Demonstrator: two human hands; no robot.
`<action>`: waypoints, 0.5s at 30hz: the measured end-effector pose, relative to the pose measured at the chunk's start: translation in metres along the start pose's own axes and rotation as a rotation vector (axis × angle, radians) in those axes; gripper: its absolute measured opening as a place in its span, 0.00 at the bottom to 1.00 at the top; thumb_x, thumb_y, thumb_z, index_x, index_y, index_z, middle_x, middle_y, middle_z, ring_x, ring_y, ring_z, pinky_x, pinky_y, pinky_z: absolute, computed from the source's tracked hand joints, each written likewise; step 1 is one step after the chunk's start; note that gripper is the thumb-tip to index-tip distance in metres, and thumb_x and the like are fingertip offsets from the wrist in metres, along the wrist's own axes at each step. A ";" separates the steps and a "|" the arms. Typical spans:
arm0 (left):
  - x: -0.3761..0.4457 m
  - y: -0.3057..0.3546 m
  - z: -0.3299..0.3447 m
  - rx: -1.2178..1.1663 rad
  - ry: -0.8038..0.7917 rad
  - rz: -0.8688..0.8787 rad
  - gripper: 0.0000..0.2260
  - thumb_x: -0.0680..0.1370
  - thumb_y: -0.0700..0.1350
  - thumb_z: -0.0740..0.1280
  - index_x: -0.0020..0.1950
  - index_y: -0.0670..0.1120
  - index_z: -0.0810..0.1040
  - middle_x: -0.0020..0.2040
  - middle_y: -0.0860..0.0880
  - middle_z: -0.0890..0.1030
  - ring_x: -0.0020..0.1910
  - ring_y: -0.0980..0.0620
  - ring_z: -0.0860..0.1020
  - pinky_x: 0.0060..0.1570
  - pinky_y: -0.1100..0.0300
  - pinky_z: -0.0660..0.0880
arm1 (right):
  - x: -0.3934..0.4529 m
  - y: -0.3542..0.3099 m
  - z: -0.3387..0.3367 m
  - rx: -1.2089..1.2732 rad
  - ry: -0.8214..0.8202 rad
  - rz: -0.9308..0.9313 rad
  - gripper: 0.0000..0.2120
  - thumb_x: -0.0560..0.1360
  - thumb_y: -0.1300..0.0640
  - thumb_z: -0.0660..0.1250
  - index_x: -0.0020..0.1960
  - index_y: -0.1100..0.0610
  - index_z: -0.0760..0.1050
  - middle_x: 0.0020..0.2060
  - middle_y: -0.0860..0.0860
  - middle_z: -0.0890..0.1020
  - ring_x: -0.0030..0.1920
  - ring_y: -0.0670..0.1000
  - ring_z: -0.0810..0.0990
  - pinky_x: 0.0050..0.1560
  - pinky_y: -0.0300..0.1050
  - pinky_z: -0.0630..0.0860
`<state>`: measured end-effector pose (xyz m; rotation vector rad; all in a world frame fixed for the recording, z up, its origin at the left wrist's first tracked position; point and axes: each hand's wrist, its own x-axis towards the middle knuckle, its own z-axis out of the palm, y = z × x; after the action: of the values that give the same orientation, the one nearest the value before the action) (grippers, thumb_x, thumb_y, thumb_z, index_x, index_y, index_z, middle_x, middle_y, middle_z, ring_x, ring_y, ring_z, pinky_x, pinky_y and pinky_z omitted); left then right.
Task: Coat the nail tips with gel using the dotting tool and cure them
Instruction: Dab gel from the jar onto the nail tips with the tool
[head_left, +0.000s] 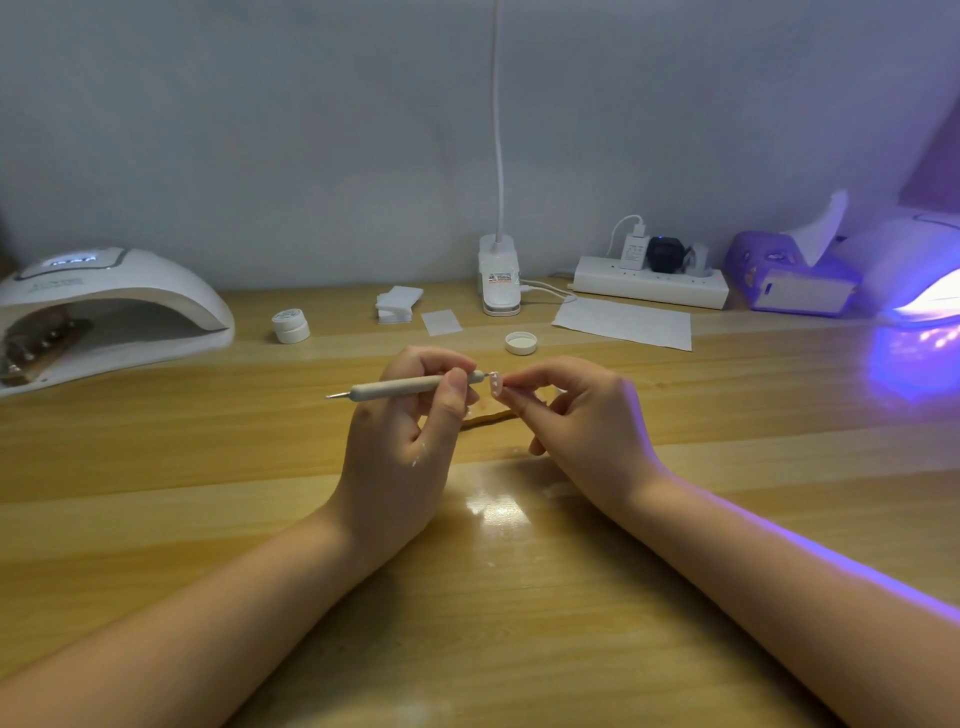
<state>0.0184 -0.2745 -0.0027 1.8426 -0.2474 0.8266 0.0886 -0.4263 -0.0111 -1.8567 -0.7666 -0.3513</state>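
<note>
Two forearms reach across the wooden bench (519, 597). The left hand (400, 441) pinches a dotting tool (400, 387), its point touching a nail tip (495, 383) gripped in the right hand's (582, 415) fingers (511, 397), mid-bench. Toward the far edge sit a jar (291, 326) and cap (520, 343). Lamps stand at the far-left (104, 306) and far-right (914, 270) corners; their labels are unreadable.

One head-worn view, forward and down

We see from a single wide-angle camera on the person's head, looking forward and down across the bench (519, 571) to the wall. Both forearms enter from the bottom edge; the hands sit close, mid-frame. No second view shares this scene.
</note>
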 end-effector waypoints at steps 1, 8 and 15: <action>0.000 0.000 0.000 0.002 -0.007 -0.005 0.05 0.79 0.45 0.61 0.50 0.50 0.75 0.43 0.52 0.81 0.43 0.54 0.81 0.43 0.57 0.79 | 0.000 0.000 0.000 -0.003 0.000 -0.001 0.07 0.73 0.58 0.72 0.51 0.56 0.83 0.43 0.50 0.84 0.34 0.50 0.80 0.32 0.50 0.79; 0.000 0.001 0.000 0.012 -0.009 -0.004 0.05 0.79 0.45 0.61 0.50 0.50 0.75 0.43 0.52 0.81 0.43 0.54 0.81 0.43 0.56 0.80 | -0.001 -0.002 -0.001 0.005 -0.005 0.005 0.07 0.73 0.58 0.72 0.51 0.55 0.83 0.43 0.51 0.83 0.33 0.50 0.80 0.30 0.48 0.79; 0.001 0.000 0.000 0.018 0.011 0.026 0.05 0.79 0.44 0.60 0.51 0.51 0.75 0.42 0.52 0.81 0.42 0.56 0.80 0.41 0.63 0.78 | 0.000 -0.004 -0.001 0.012 0.017 0.015 0.06 0.73 0.57 0.72 0.50 0.56 0.83 0.43 0.51 0.84 0.33 0.52 0.80 0.33 0.53 0.78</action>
<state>0.0188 -0.2740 -0.0017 1.8544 -0.2590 0.8592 0.0856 -0.4258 -0.0081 -1.8456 -0.7414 -0.3514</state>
